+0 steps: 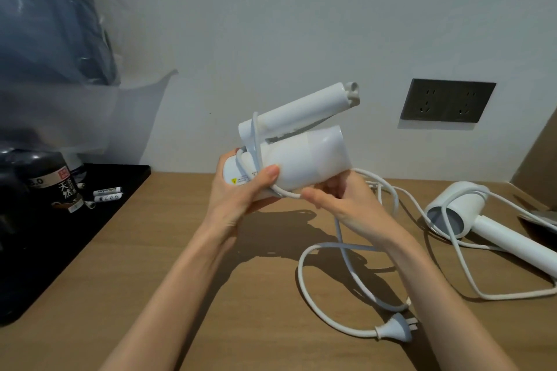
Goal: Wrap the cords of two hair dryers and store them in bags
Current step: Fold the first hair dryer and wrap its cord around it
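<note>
Far left: clear plastic film (90, 117) hangs over something dark. It may be a bag, but it is too blurred to tell.
Tray: a black tray (60, 250) sits on the table's left edge and carries a dark bottle (60, 187) and small sachets.
Left hand: the left hand (241, 190) is curled round the rear end of the folded hair dryer (310, 156), held up above the table (211, 295). The thumb lies across the body, right where a turn of cord passes.
Step in hand: this looks like the wrapping of the first dryer's cord, and early in it. A turn or so shows at the hinge and the rest is loose.
Right hand: the right hand (346, 202) sits just under the barrel, thumb and fingers pinching the cord (289, 194). The fingertips are partly hidden behind the dryer.
Loose cord: it drops from the right hand into a crossed loop on the table and ends at the plug (394, 330).
Next move: probably the right hand carries the cord round the body again, kept taut, while the left thumb pins each turn.
Watch: the slack runs near the other dryer's cord and could snag it.
Wall: a dark socket plate (447, 101), with nothing plugged in.
Far right: the second hair dryer (464, 208) lies on the table, unfolded, its own cord draped over it and unwrapped.
</note>
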Demonstrator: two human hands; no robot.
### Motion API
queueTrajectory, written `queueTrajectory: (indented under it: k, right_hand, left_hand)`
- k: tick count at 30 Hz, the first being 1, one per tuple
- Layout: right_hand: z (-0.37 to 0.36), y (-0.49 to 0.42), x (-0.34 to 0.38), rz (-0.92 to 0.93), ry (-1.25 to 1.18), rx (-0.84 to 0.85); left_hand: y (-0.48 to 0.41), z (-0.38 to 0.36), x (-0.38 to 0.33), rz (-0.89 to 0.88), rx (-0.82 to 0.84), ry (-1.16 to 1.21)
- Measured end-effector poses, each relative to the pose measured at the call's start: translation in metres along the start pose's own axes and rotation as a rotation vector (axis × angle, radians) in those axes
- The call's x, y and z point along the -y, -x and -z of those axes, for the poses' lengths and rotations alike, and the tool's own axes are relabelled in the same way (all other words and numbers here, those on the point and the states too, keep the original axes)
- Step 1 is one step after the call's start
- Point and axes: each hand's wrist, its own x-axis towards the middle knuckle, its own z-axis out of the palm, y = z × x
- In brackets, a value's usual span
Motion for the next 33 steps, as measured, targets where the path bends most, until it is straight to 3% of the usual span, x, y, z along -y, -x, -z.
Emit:
queueTrajectory:
  k: [7, 13, 19, 25, 33]
  right_hand:
    - [0.032, 0.005, -0.002, 0.011, 0.184, 0.146]
    - [0.052, 0.008, -0.002, -0.066, 0.226, 0.074]
    - [0.064, 0.009, 0.015, 0.034, 0.286, -0.100]
    - [0.086, 0.015, 0.040, -0.033, 0.149, -0.035]
    - [0.112, 0.024, 0.040, -0.143, -0.209, 0.060]
  left_hand:
    - [-0.006, 0.013, -0.006, 0.028, -0.049, 0.040]
    - [-0.015, 0.020, 0.003, 0.064, -0.175, 0.126]
    - [-0.024, 0.031, 0.015, 0.094, -0.261, 0.115]
    - [-0.026, 0.035, 0.022, 0.136, -0.308, 0.129]
    - [-0.027, 0.036, 0.025, 0.151, -0.353, 0.145]
